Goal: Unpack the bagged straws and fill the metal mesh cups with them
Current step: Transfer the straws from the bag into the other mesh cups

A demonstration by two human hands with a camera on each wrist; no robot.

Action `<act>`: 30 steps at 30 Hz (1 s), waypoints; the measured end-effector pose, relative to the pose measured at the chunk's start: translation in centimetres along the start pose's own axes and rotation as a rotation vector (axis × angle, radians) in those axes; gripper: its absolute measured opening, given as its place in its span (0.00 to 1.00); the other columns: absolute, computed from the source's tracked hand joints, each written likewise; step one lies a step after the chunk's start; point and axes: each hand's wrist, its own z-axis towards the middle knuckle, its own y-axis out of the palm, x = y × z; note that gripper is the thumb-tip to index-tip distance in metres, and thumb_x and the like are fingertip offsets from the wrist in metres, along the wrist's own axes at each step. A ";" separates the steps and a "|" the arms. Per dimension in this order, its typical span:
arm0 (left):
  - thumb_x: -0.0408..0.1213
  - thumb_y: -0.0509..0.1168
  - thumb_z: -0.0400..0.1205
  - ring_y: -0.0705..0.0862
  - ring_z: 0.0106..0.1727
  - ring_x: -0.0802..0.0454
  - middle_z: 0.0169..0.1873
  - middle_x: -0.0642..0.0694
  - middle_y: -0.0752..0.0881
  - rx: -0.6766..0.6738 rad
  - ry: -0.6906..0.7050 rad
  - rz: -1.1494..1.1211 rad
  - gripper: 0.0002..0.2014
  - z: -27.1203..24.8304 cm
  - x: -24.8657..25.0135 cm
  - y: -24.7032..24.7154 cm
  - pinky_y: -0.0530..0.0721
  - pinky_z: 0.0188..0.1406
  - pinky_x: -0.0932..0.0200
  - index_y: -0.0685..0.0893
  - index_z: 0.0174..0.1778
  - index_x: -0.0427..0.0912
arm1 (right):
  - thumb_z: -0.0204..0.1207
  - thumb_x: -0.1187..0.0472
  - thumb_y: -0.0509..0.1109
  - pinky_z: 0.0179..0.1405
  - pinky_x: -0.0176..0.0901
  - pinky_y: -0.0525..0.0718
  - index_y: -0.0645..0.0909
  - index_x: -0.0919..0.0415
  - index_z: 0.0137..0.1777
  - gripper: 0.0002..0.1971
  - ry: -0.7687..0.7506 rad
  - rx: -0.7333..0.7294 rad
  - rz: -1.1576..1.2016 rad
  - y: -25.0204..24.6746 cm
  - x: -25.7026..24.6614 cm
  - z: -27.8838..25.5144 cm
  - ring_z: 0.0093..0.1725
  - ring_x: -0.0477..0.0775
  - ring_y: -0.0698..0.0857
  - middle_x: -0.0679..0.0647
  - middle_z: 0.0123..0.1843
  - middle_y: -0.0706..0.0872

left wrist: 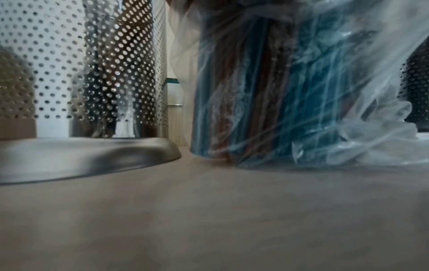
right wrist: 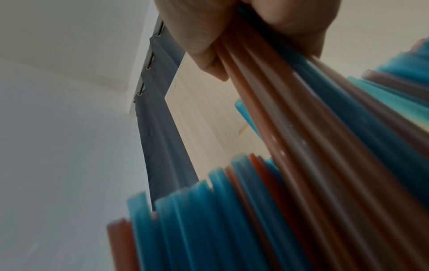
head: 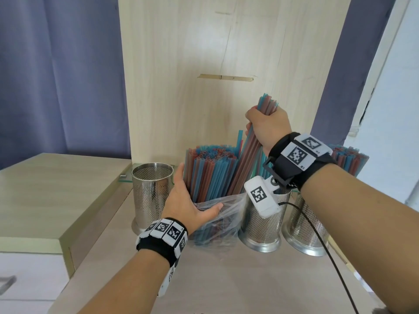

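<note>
A clear plastic bag [head: 223, 214] stands on the table with blue and red straws [head: 210, 173] upright in it. My left hand [head: 188, 200] grips this bagged bundle from the left, thumb on the plastic. My right hand [head: 267, 125] grips a smaller bundle of straws [head: 248, 155] lifted above the bag, tilted right; their lower ends are hidden behind my wrist device. An empty mesh cup [head: 152, 189] stands left of the bag, a second cup [head: 263, 225] just right of it. The right wrist view shows my fingers [right wrist: 232, 36] round the straws [right wrist: 301, 146].
A third mesh cup [head: 306, 227] at the far right holds several straws [head: 347, 162]. A wooden panel [head: 226, 53] rises close behind the cups. A lower cabinet top [head: 45, 189] lies to the left. A black cable [head: 322, 241] runs across the table [head: 226, 279] at the right.
</note>
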 end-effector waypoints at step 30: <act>0.59 0.78 0.66 0.80 0.67 0.54 0.70 0.52 0.76 0.014 0.047 0.003 0.59 0.2 -0.4 0.1 0.77 0.69 0.58 0.44 0.83 0.56 | 0.73 0.66 0.67 0.37 0.51 0.83 0.77 0.54 0.36 0.08 -0.191 -0.005 0.072 -7.3 -5.0 -3.8 0.29 0.52 0.79 0.54 0.31 0.78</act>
